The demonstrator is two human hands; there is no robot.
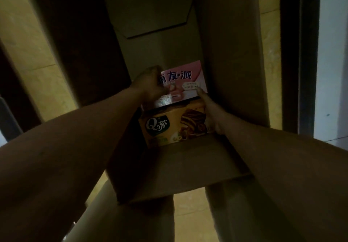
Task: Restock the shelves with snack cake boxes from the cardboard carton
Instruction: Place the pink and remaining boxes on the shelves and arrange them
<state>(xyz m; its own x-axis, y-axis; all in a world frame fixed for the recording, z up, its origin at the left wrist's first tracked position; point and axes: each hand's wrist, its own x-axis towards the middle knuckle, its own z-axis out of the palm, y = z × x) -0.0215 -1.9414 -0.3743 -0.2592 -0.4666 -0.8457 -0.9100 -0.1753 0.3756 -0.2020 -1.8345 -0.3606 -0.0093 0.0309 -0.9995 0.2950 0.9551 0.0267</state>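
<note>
Dim light, seen from my remote station: at far left the tile floor [43, 83] shows beside the carton [231, 57], which stands open under the head camera with both bare arms reaching down into it. The left hand [150, 83] is clenched over the upper left corner of the pink box [185, 78], fingers curled onto its face. That box lies flat and face up inside the carton, touching the orange box [165, 128], which sits just nearer to me and partly under its near edge. At right, the right hand [210, 110] runs along the right ends of both boxes, its thumb laid on the pink box's lower right corner. Its other fingers are hidden down the side, so I read this as a grasp on the pink box without seeing the full grip. Beyond the two boxes the carton's bottom is bare cardboard, and I can make out no other stock in it. By my judgement the restocking is far along on the carton's side, with these two boxes left to lift out. No shelf is in view, so I cannot tell how much already stands there. The step in hand looks like the lift of the pink box, not yet clear of the carton's walls.
</note>
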